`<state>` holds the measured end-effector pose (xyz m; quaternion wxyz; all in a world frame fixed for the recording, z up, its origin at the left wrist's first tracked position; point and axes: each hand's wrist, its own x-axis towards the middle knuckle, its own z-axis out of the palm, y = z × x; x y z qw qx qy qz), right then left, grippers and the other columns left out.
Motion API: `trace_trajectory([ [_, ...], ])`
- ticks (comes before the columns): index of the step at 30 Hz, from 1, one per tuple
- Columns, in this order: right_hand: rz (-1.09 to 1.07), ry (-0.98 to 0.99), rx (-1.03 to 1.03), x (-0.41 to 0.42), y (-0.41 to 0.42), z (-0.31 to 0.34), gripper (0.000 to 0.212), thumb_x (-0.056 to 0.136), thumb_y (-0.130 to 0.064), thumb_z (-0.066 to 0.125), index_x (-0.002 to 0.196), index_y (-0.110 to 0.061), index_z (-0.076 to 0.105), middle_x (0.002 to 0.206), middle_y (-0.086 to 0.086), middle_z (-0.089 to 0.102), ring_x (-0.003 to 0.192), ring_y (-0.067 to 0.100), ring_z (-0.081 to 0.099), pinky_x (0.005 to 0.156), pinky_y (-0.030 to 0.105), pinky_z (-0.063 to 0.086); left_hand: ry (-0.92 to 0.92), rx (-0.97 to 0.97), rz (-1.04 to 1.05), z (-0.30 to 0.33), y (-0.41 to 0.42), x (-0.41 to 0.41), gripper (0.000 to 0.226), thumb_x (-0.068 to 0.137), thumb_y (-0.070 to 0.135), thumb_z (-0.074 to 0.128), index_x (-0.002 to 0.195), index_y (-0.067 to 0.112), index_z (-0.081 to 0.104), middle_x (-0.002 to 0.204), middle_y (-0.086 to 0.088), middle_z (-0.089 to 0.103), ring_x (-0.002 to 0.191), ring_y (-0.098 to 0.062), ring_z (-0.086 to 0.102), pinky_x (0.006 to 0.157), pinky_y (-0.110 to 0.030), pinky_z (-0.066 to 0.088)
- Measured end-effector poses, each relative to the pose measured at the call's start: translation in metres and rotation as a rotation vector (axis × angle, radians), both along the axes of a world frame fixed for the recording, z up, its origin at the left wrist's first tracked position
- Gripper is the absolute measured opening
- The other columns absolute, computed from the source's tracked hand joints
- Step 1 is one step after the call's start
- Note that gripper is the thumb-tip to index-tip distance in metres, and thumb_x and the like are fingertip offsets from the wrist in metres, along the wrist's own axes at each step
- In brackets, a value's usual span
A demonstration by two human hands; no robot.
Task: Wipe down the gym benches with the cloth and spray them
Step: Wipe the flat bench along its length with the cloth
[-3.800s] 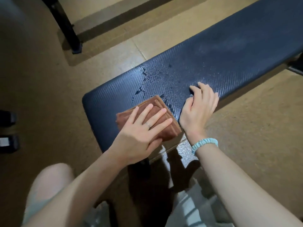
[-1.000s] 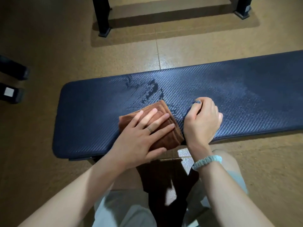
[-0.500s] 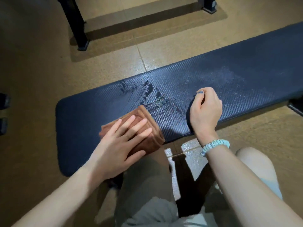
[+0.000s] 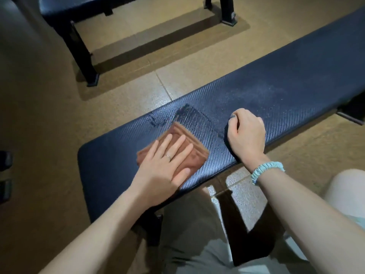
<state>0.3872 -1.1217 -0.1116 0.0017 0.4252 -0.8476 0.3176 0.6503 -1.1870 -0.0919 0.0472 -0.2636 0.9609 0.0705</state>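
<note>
A dark blue padded gym bench point(image 4: 276, 91) runs from lower left to upper right. A folded brown cloth point(image 4: 189, 143) lies flat on its near end. My left hand point(image 4: 166, 167) presses the cloth with straight fingers spread over it. My right hand point(image 4: 245, 133) rests on the pad to the right of the cloth, its fingers curled into a loose fist that holds nothing. Wet streaks point(image 4: 183, 113) show on the pad just beyond the cloth. No spray bottle is in view.
A second bench point(image 4: 65, 8) with black legs stands at the top left, one foot point(image 4: 92, 80) on the tan floor. A black frame part point(image 4: 353, 113) sticks out under the right end. Dark objects point(image 4: 5, 175) sit at the left edge. My knees are below the bench.
The cloth under my left hand has slid left and back along the near end, leaving wet streaks. My right hand has curled from flat fingers into a fist. The view has shifted.
</note>
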Motion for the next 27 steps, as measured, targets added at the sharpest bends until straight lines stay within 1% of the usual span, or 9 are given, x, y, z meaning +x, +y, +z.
trace_trajectory([
  [3,-0.01,-0.005,-0.022,0.001,0.0,0.0,0.025,0.098,-0.024,0.035,0.088,-0.015,0.056,0.085,0.002,0.063,0.078,0.026,0.056,0.085,0.039,0.035,-0.042,0.051,-0.025,0.006,-0.003,0.024,0.064,0.103,0.062,0.025,0.163,0.04,0.021,0.172,0.011,0.008,0.16,-0.021,0.001,0.129,-0.046,0.005],
  [5,-0.031,-0.014,-0.032,0.0,-0.001,-0.001,0.024,0.098,-0.024,0.036,0.086,-0.016,0.055,0.084,0.001,0.062,0.077,0.026,0.055,0.084,0.039,0.035,-0.052,0.019,-0.053,0.006,-0.025,0.004,0.063,0.102,0.059,0.029,0.162,0.042,0.022,0.172,0.011,0.013,0.16,-0.023,0.007,0.128,-0.048,0.01],
  [9,-0.081,-0.033,-0.039,-0.001,-0.004,-0.003,0.023,0.098,-0.025,0.037,0.085,-0.016,0.053,0.082,0.002,0.062,0.075,0.026,0.054,0.086,0.043,0.039,-0.014,0.021,-0.017,0.004,-0.084,-0.05,0.064,0.1,0.062,0.018,0.161,0.042,0.023,0.172,0.01,0.016,0.159,-0.023,0.01,0.128,-0.048,0.01],
  [12,-0.088,-0.039,-0.049,-0.002,-0.004,-0.006,0.022,0.098,-0.024,0.039,0.083,-0.016,0.053,0.08,0.0,0.06,0.073,0.025,0.053,0.085,0.043,0.04,0.001,0.038,0.105,0.007,-0.124,-0.085,0.071,0.096,0.066,0.013,0.161,0.039,0.025,0.17,0.005,0.023,0.156,-0.026,0.023,0.124,-0.047,0.022],
  [15,-0.078,-0.038,-0.046,-0.003,-0.004,-0.006,0.019,0.098,-0.022,0.041,0.082,-0.018,0.051,0.078,-0.001,0.058,0.071,0.024,0.052,0.083,0.041,0.039,0.008,0.028,0.19,0.005,-0.133,-0.093,0.07,0.098,0.063,0.017,0.161,0.035,0.029,0.165,0.0,0.035,0.145,-0.03,0.04,0.116,-0.048,0.034],
  [19,-0.075,-0.037,-0.062,-0.003,-0.002,-0.003,0.019,0.099,-0.019,0.044,0.082,-0.019,0.05,0.078,-0.003,0.056,0.072,0.023,0.051,0.08,0.036,0.032,-0.012,-0.063,0.179,0.003,-0.102,-0.013,0.062,0.105,0.057,0.02,0.161,0.033,0.03,0.169,-0.003,0.028,0.151,-0.033,0.028,0.121,-0.054,0.028],
  [22,-0.09,-0.049,-0.04,-0.002,-0.003,-0.005,0.02,0.098,-0.022,0.042,0.083,-0.016,0.053,0.08,0.001,0.06,0.076,0.027,0.055,0.08,0.04,0.036,-0.071,-0.005,0.208,0.013,-0.077,0.046,0.061,0.105,0.057,0.022,0.162,0.035,0.028,0.171,0.001,0.021,0.156,-0.031,0.018,0.126,-0.051,0.017],
  [24,-0.101,-0.033,-0.007,0.001,-0.004,-0.007,0.023,0.098,-0.025,0.039,0.085,-0.015,0.056,0.083,0.003,0.062,0.079,0.03,0.056,0.081,0.044,0.039,-0.064,-0.001,0.233,0.014,-0.077,0.041,0.061,0.103,0.056,0.024,0.161,0.036,0.031,0.17,-0.001,0.023,0.153,-0.036,0.021,0.125,-0.049,0.016],
  [27,-0.09,-0.003,0.009,0.002,-0.007,-0.008,0.024,0.099,-0.026,0.038,0.087,-0.016,0.056,0.084,0.004,0.062,0.081,0.03,0.057,0.082,0.045,0.039,-0.01,-0.053,0.185,0.008,-0.096,-0.032,0.062,0.102,0.059,0.019,0.16,0.04,0.029,0.17,-0.001,0.023,0.15,-0.04,0.026,0.122,-0.053,0.022],
])
